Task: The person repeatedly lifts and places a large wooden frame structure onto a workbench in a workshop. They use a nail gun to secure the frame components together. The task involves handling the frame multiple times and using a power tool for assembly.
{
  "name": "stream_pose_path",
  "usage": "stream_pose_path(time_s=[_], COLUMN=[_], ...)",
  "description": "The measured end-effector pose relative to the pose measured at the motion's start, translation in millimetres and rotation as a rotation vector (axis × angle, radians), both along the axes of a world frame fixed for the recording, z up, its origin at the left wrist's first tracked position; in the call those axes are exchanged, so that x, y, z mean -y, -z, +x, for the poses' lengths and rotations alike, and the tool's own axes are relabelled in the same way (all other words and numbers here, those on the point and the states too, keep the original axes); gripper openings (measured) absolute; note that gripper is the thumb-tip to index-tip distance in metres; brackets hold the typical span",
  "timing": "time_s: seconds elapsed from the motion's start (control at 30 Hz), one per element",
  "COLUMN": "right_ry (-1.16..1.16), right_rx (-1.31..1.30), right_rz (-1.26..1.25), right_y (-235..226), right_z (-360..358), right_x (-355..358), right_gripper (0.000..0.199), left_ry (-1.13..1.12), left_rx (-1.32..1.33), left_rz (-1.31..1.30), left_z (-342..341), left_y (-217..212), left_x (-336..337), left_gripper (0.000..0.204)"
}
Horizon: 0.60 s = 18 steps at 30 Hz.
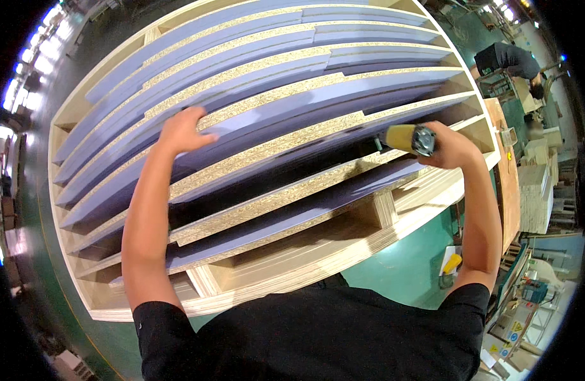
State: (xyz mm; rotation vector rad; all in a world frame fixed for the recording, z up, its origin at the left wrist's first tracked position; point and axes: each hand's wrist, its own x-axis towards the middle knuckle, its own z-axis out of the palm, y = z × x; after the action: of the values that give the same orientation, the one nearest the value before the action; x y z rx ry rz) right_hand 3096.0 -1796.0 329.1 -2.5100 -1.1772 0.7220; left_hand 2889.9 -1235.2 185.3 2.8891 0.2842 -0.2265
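Below me stands a large pale wooden frame (343, 251) with several long chipboard strips (267, 155) and blue-grey panels (273, 111) set in rows. In my right hand (454, 147) is a yellow power tool with a round dark cap, which looks like a nail gun (401, 138). Its narrow tip points left, over the dark gap between two strips near the right end. My left hand (185, 130) is at the left-middle of the rows, thumb spread from the fingers, by a chipboard edge. Whether it touches that edge I cannot tell.
At the right, a wooden-topped table (510, 184) adjoins the frame, with stacked boards (534, 200) beyond it. A yellow-handled tool (453, 263) lies lower right, near my right arm. A person in dark clothes (510, 62) bends over at the far right. Green floor (394, 273) shows below.
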Motion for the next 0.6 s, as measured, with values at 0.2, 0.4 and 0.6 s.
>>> stream_pose_path(time_s=[0.2,0.4,0.6], right_ry=[-0.124,-0.329,-0.283], right_rx=[0.084,0.029,-0.007], right_rz=[-0.326,-0.303,-0.464], right_y=[-8,17,20], right_z=[62,116,121], right_x=[-138,-199,-235], right_gripper=[0.064,0.064,0.071], left_ry=[0.171,0.056,0.052], left_rx=[0.416,0.102,0.104], left_rz=[-0.142,-0.186,-0.2], left_z=[108,136,139], left_y=[14,12,22], left_x=[121,163,159], left_gripper=[0.074,0.032,0.032])
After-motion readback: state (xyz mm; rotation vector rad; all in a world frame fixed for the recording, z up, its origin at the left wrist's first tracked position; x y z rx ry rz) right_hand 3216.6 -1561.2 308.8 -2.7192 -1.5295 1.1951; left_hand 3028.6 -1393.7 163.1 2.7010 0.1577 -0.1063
